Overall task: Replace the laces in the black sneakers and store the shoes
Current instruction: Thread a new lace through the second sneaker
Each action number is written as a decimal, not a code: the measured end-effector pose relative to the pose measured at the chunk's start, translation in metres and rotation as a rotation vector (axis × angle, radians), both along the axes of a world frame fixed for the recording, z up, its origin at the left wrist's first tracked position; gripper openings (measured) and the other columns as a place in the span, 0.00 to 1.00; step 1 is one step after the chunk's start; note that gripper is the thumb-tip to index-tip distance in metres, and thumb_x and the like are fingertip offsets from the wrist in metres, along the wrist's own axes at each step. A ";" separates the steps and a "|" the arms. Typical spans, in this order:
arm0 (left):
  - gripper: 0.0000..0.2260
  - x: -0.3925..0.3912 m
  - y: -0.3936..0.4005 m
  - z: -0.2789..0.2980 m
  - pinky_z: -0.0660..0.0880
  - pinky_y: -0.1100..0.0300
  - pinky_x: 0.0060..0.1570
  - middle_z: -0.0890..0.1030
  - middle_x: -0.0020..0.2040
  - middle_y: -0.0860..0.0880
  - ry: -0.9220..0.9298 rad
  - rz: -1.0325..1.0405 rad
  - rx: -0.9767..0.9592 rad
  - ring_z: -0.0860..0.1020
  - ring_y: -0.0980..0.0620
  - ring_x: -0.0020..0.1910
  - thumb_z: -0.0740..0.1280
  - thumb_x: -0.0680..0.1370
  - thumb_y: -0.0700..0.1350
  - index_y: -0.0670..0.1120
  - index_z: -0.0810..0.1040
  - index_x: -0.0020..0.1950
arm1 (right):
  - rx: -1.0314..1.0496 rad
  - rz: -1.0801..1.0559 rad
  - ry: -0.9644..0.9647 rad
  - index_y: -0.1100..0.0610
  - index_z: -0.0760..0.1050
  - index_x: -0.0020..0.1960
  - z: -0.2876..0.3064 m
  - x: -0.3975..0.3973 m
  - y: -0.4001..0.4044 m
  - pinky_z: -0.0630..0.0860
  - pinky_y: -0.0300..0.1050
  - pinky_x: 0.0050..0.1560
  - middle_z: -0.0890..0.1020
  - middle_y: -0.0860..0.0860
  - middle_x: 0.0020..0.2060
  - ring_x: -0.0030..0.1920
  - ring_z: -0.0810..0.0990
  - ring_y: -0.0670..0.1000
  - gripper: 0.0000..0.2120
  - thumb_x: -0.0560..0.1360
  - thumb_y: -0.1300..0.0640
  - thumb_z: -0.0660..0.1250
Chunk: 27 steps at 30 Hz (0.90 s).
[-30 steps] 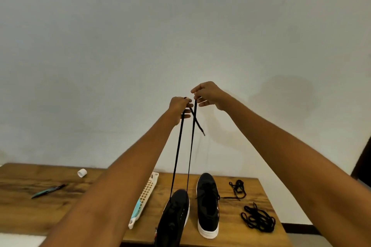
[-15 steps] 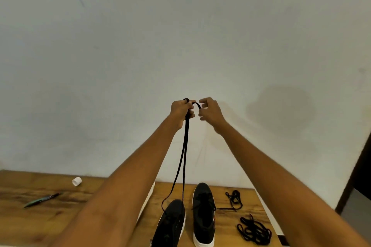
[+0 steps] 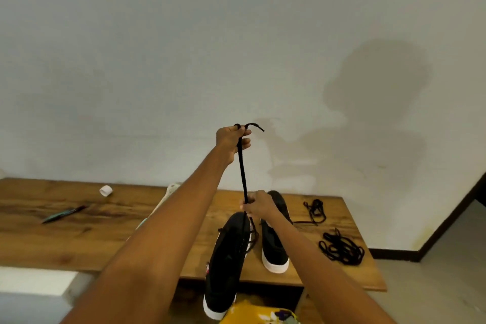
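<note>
- Head view, step in hand: the lacing of the near sneaker (image 3: pixel 227 252) is underway. By my judgement both lace ends are being drawn up and evened out, with the shoe not yet tied.
- Head view, left hand (image 3: pixel 232 141): it is raised high in front of the wall, its fingers curling round the doubled lace (image 3: pixel 243 179) near the top. One short tip is sticking out to the right above the fist.
- Head view, right hand (image 3: pixel 256 205): it is sitting lower, just above the sneaker's toe, and pinching the same lace where the strands are running taut down to the eyelets.
- Head view, near sneaker: black upper, white sole, hanging partly over the bench's (image 3: pixel 79 239) front edge with its heel toward the person. Loose loops are showing across the tongue.
- Head view, second sneaker (image 3: pixel 274 242): it is standing just beside the first, toward the bench's right part, toe to the back edge. Whether it is fully laced I cannot tell.
- Head view, loose laces: one small bundle (image 3: pixel 315 212) is lying near the back right corner, and a larger tangle (image 3: pixel 342 248) is lying near the right edge.
- Head view, other items: a white cap (image 3: pixel 106 190) is near the back edge, a pen-like tool (image 3: pixel 63 214) is left of centre, and a pale perforated item (image 3: pixel 168 193) is showing behind the left forearm.
- Next move, as I judge it: the slack needs taking up evenly at the eyelets, keeping both strands the same length before knotting.
</note>
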State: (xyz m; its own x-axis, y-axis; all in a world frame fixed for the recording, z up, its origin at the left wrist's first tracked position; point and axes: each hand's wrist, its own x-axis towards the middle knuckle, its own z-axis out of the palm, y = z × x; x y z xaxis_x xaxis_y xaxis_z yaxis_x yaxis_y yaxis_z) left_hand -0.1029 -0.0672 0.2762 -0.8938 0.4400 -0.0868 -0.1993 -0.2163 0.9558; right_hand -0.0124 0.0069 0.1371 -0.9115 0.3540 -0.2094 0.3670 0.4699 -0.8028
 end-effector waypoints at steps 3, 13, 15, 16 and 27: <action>0.11 -0.015 -0.006 -0.041 0.74 0.65 0.27 0.79 0.39 0.46 -0.017 0.082 -0.074 0.71 0.53 0.28 0.62 0.80 0.38 0.34 0.75 0.60 | 0.112 0.087 -0.204 0.57 0.75 0.40 -0.044 -0.001 0.002 0.73 0.34 0.35 0.77 0.51 0.37 0.38 0.76 0.48 0.06 0.74 0.65 0.66; 0.09 -0.043 -0.045 -0.150 0.67 0.60 0.36 0.77 0.39 0.47 0.515 -0.112 -0.881 0.75 0.49 0.39 0.61 0.80 0.44 0.44 0.79 0.50 | 0.203 0.007 -0.260 0.57 0.65 0.72 -0.138 -0.007 -0.002 0.72 0.49 0.62 0.70 0.57 0.68 0.65 0.72 0.58 0.23 0.78 0.66 0.58; 0.09 -0.031 -0.050 -0.184 0.67 0.60 0.38 0.77 0.42 0.46 0.516 -0.251 -1.028 0.77 0.48 0.41 0.60 0.80 0.45 0.43 0.78 0.53 | 0.168 -0.046 -0.228 0.57 0.72 0.66 -0.145 -0.009 -0.004 0.75 0.48 0.58 0.77 0.56 0.61 0.60 0.76 0.56 0.16 0.79 0.63 0.60; 0.08 -0.024 -0.051 -0.198 0.68 0.59 0.40 0.77 0.43 0.45 0.501 -0.298 -1.055 0.78 0.46 0.45 0.61 0.80 0.45 0.43 0.77 0.52 | 0.158 -0.077 -0.211 0.58 0.74 0.63 -0.146 -0.009 -0.004 0.75 0.46 0.55 0.79 0.55 0.58 0.57 0.77 0.55 0.14 0.79 0.62 0.61; 0.15 0.011 -0.060 -0.263 0.73 0.55 0.55 0.76 0.60 0.41 0.170 -0.367 -1.078 0.76 0.45 0.57 0.61 0.80 0.44 0.41 0.68 0.65 | -0.556 -0.599 -0.027 0.57 0.66 0.41 -0.159 -0.006 -0.013 0.76 0.48 0.38 0.77 0.55 0.39 0.39 0.77 0.53 0.08 0.78 0.62 0.59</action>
State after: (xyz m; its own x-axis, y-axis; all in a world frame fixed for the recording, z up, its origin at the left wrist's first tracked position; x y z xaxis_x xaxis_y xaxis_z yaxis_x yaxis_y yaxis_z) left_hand -0.0924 -0.1276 0.0135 -0.7634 0.4466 -0.4667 0.0685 0.7744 0.6290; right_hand -0.0179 -0.0066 -0.0218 -0.5931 0.6175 -0.5167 0.4517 -0.2761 -0.8484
